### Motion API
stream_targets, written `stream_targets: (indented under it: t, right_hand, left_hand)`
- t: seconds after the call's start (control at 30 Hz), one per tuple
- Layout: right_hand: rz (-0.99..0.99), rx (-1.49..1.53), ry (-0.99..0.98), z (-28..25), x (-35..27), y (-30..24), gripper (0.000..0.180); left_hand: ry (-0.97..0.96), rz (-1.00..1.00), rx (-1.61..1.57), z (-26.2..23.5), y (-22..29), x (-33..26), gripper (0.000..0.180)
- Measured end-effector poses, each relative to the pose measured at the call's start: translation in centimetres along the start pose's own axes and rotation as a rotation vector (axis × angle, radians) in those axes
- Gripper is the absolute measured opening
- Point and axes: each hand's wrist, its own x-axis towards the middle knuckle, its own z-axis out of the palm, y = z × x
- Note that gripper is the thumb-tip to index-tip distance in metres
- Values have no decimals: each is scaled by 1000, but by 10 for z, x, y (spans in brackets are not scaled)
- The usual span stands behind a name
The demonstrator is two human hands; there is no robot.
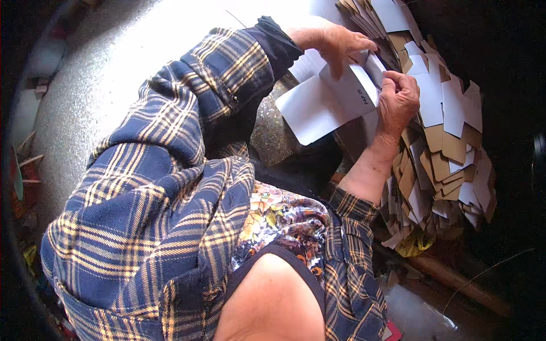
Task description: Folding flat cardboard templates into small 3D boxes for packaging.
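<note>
I hold a flat white cardboard box blank between both hands, above my lap. My left hand presses down on its upper edge with fingers curled over it. My right hand pinches the blank's right flap, thumb on top. Just right of my hands lies a big heap of similar cut cardboard blanks, white on one side and brown on the other, fanned out and overlapping.
A speckled grey floor spreads to the left behind my blue and yellow plaid sleeve. More white blanks lie at the top. A brown stick or pipe lies at lower right; dark shadow fills the far right.
</note>
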Motion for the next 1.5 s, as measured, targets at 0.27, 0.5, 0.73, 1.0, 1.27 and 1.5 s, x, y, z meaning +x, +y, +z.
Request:
stream_targets:
  t: [0.27,0.5,0.73,1.0,1.27,1.5]
  right_hand:
    - [267,257,105,11,-10,14,9]
    - [392,530,194,18,-18,42,11]
    - [405,623,212,14,-25,45,10]
    - [498,867,344,2,-22,38,14]
    - [357,1000,445,-31,-7,5,20]
    - [210,736,328,-29,-5,-7,15]
  left_hand:
    - [-225,-137,-282,18,-18,13,118]
    - [-359,-299,-813,12,-8,17,117]
    - [-435,-250,-1016,30,-17,11,106]
    - [-157,-8,-877,25,10,13,105]
    - [168,233,-719,-24,44,15,104]
    - [180,219,-772,-33,40,7,108]
